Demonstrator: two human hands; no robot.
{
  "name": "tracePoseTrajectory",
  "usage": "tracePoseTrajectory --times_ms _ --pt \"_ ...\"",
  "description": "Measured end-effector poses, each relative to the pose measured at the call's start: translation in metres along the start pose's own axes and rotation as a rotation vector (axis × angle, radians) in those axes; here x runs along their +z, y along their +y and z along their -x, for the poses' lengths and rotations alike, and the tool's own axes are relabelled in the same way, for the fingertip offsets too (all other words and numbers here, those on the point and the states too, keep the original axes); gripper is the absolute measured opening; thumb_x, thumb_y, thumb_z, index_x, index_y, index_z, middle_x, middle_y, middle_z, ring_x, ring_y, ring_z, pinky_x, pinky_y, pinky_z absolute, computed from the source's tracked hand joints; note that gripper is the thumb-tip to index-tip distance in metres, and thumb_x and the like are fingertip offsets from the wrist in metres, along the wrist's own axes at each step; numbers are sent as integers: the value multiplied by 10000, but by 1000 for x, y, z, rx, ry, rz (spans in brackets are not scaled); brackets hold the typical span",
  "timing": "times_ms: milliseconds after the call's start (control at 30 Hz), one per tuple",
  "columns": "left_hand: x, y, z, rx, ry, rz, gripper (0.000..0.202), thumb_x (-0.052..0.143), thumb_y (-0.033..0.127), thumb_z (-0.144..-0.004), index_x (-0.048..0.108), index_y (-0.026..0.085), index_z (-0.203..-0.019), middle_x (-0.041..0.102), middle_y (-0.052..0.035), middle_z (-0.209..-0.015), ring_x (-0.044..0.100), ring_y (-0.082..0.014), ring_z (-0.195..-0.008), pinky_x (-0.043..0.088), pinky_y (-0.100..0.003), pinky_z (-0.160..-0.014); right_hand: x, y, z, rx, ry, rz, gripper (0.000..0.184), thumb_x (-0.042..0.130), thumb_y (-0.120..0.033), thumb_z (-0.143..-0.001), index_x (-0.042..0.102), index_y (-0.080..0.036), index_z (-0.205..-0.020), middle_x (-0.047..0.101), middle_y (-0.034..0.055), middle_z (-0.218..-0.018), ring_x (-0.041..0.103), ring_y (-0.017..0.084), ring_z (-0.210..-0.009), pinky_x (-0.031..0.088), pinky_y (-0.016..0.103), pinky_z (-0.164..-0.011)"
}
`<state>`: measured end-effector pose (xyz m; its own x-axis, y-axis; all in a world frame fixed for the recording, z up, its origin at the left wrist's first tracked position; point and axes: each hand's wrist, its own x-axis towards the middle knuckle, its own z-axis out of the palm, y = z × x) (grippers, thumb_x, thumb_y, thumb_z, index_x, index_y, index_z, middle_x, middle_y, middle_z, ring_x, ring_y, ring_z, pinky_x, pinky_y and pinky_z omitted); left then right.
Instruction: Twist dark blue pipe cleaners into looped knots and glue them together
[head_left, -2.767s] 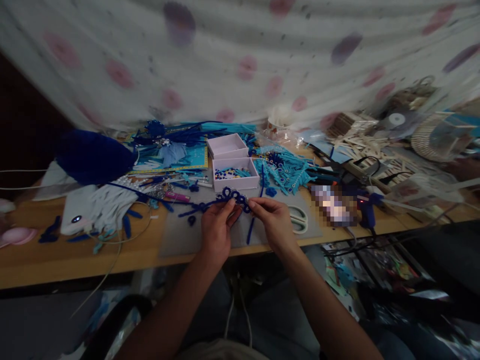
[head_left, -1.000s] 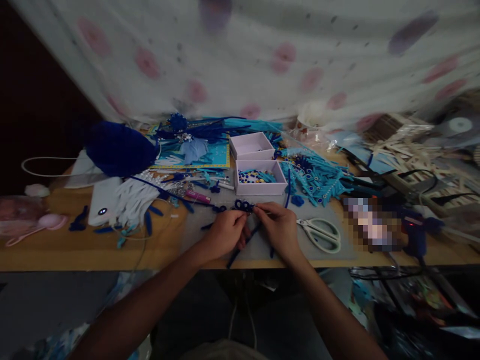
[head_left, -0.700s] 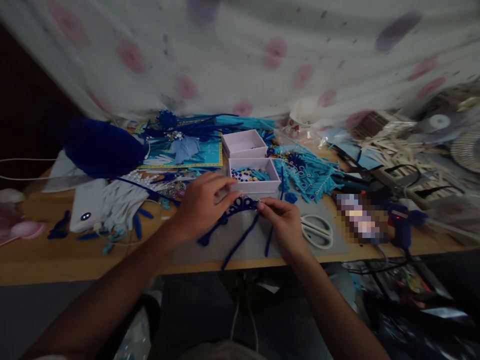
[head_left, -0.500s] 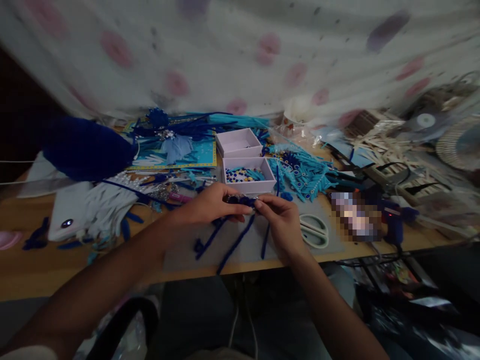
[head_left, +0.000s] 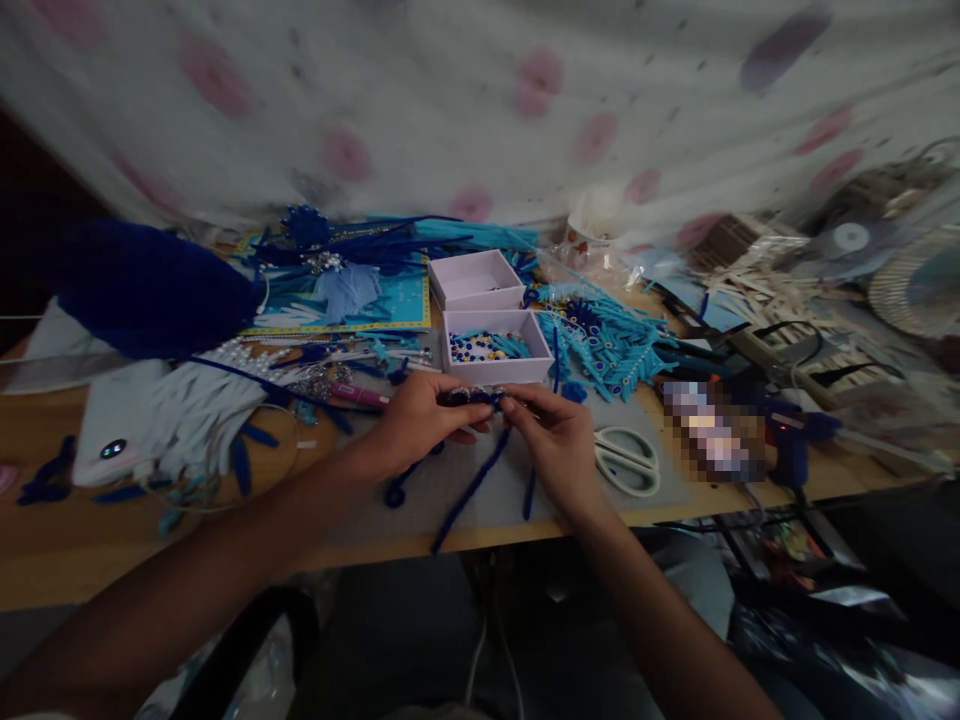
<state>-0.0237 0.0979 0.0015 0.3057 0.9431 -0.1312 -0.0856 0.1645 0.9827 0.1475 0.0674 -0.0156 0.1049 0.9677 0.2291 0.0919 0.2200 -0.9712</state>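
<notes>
Between my two hands is a dark blue fuzzy pipe-cleaner piece (head_left: 480,397) with silvery bits along its upper edge. My left hand (head_left: 421,420) pinches its left part between thumb and fingers. On its right end, my right hand (head_left: 551,430) closes thumb and fingertips, which hide part of it. Below the hands, a dark blue pipe cleaner (head_left: 470,495) slants down across the grey mat (head_left: 480,525); whether it joins the held piece I cannot tell. A curled blue pipe cleaner (head_left: 394,492) lies to its left. Just right of my right hand rest white-handled scissors (head_left: 628,462).
Beyond my hands stand a white box of beads (head_left: 499,372) and a second white box (head_left: 476,282). Turquoise pieces (head_left: 619,345) are heaped to the right, near a blue glue gun (head_left: 791,440). White pipe cleaners (head_left: 202,400) and a large dark blue fuzzy bundle (head_left: 154,290) lie left.
Both hands keep their grip on the blue piece, with the fingers slightly shifted and drawn closer together. The camera view has moved a little, so the left side of the table appears farther left.
</notes>
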Motion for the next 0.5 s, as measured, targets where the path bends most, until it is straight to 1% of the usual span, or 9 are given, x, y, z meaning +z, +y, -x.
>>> tracePoseTrajectory --times_ms 100,200,300,400,500 --pt "1 0 0 50 22 -11 114 886 245 -657 789 186 -651 735 -70 -623 692 -187 -554 550 -242 -497 3 -3 3 -143 21 167 170 697 -274 -877 823 -272 -991 773 52 -939 697 209 -861 549 336 -784" --pt "2 2 2 76 41 -92 152 906 268 -632 779 185 -622 719 -58 -590 676 -179 -538 540 -238 -496 5 -6 4 -232 26 286 186 730 -274 -870 820 -268 -1033 764 63 -943 703 213 -859 550 346 -804" --pt "2 4 3 71 42 -166 158 890 292 -654 783 176 -667 725 -51 -608 681 -183 -566 548 -250 -516 5 -7 3 -269 15 307 171 715 -265 -887 821 -263 -1021 768 64 -939 710 207 -855 554 338 -797" --pt "1 7 5 55 7 -188 195 854 325 -697 790 160 -778 751 -49 -698 707 -194 -651 588 -286 -594 5 -6 3 -282 9 278 174 670 -224 -911 821 -245 -997 771 63 -928 717 195 -850 555 328 -786" --pt "1 8 6 63 -5 -196 258 825 378 -720 787 154 -842 757 -41 -765 707 -187 -681 598 -296 -623 6 -6 3 -266 27 237 162 667 -216 -909 817 -232 -969 765 60 -909 711 188 -837 552 320 -766"
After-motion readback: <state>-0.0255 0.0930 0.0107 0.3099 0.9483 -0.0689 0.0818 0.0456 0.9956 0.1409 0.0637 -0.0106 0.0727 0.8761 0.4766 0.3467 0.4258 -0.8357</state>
